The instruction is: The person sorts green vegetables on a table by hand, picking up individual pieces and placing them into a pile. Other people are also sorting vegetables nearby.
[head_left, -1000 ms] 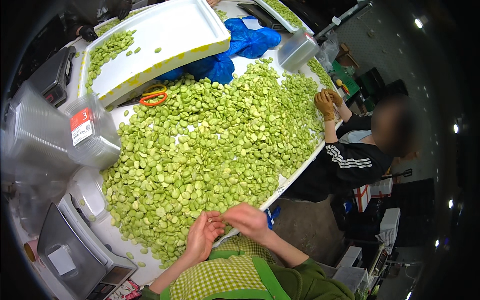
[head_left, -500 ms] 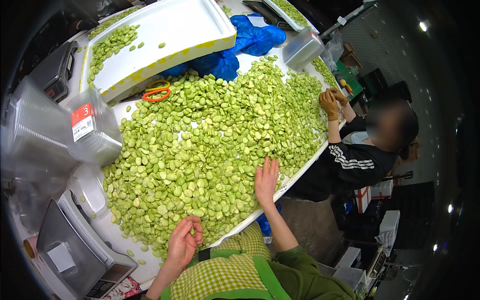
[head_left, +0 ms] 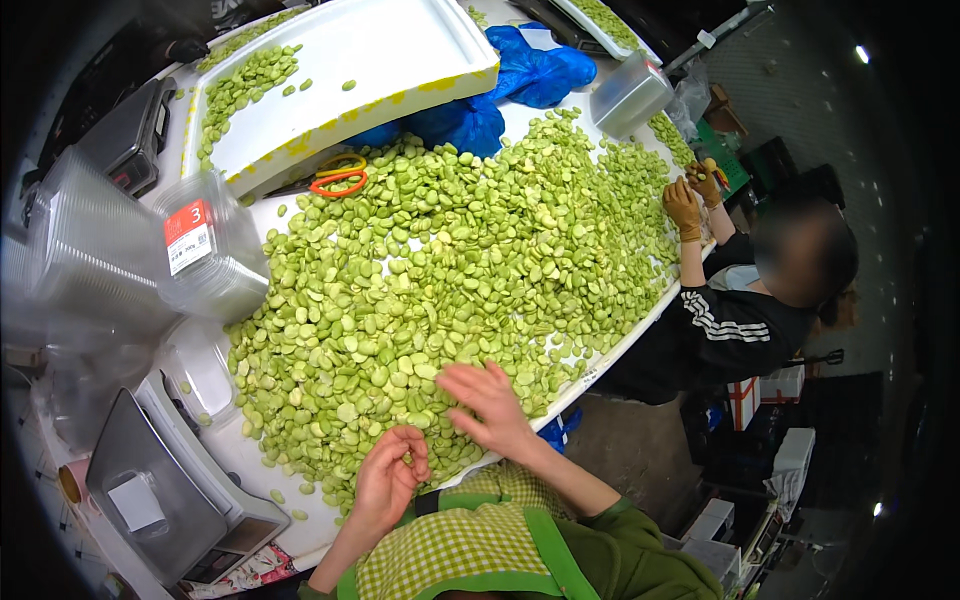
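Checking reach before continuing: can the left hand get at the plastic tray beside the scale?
Probably yes: only low green beans seem to lie between the left hand and the plastic tray; nothing tall.

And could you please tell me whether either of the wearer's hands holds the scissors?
No, the scissors lie by the white tray, apart from the left hand and the right hand.

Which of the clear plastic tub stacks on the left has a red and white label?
The rightmost stack, right beside the green bean pile. Its red and white label sets it apart; the other stack, to its left, shows none.
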Demonstrator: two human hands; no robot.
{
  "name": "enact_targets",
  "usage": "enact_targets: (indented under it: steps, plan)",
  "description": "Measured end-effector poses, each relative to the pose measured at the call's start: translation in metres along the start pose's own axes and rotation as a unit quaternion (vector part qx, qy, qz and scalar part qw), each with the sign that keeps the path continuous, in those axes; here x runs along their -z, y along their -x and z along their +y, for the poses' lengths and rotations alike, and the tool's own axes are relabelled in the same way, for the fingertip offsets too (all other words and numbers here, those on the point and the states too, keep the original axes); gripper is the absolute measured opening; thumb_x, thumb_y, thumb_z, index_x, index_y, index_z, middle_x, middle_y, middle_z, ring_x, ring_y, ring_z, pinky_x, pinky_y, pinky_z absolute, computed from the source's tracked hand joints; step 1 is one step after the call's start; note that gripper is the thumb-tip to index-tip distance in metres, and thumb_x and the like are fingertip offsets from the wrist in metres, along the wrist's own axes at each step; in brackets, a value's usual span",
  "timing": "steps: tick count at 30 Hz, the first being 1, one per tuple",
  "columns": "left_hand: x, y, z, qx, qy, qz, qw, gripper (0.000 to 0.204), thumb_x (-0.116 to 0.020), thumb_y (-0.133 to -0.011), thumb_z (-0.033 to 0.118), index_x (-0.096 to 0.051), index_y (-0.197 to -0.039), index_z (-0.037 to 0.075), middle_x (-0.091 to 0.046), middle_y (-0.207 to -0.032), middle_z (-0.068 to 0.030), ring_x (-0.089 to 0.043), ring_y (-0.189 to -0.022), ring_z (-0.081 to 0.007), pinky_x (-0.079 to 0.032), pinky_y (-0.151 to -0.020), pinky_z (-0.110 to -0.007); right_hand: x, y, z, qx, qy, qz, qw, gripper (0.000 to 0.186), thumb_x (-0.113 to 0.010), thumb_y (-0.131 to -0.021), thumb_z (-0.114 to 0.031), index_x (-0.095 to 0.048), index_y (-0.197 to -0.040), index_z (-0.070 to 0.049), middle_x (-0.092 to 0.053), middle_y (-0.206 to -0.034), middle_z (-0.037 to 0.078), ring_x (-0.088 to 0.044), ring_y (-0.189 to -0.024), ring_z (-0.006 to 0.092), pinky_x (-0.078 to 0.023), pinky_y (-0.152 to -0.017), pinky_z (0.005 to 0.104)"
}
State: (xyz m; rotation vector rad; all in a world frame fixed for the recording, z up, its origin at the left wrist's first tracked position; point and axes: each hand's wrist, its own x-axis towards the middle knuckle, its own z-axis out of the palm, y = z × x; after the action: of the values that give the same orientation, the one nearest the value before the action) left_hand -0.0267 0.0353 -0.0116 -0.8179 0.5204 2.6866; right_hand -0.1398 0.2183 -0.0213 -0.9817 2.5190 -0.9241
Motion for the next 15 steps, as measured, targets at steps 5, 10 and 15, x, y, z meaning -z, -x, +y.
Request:
enact_targets:
  steps: [5, 10, 15]
  plan:
    - [0.004, 0.003, 0.003, -0.005, 0.019, 0.009, 1.0, 0.021, -0.043, -0.095, 0.018, -0.053, -0.106, 0.003, -0.054, -0.086, -0.006, -0.049, -0.068, -0.0151, -0.04, -0.063, -0.029, 0.026, 0.01, 0.064, -0.146, 0.048, 0.241, 0.958, 0.028, -0.063, -0.086, -0.009, -0.066, -0.114, -0.009, -0.067, -0.098, 0.011, -0.062, -0.091, 0.0221, -0.05, -0.081, 0.0322]
    - [0.0, 0.001, 0.004, -0.004, 0.015, -0.001, 1.0, 0.02, -0.043, -0.095, 0.016, -0.053, -0.105, 0.003, -0.055, -0.087, -0.0072, -0.049, -0.068, -0.0155, -0.04, -0.064, -0.029, 0.04, 0.002, 0.101, -0.191, 0.015, 0.227, 0.955, 0.031, -0.068, -0.082, -0.009, -0.065, -0.113, -0.006, -0.065, -0.094, 0.012, -0.06, -0.088, 0.0265, -0.049, -0.078, 0.0344]
    - [0.0, 0.0, -0.001, 0.005, -0.005, 0.005, 1.0, 0.019, -0.044, -0.095, 0.018, -0.053, -0.105, 0.004, -0.054, -0.087, -0.0061, -0.048, -0.067, -0.0148, -0.039, -0.063, -0.029, 0.037, -0.017, 0.103, -0.051, 0.155, 0.203, 0.965, 0.033, -0.068, -0.078, -0.004, -0.066, -0.11, -0.008, -0.065, -0.094, 0.011, -0.059, -0.085, 0.0286, -0.049, -0.076, 0.0362]
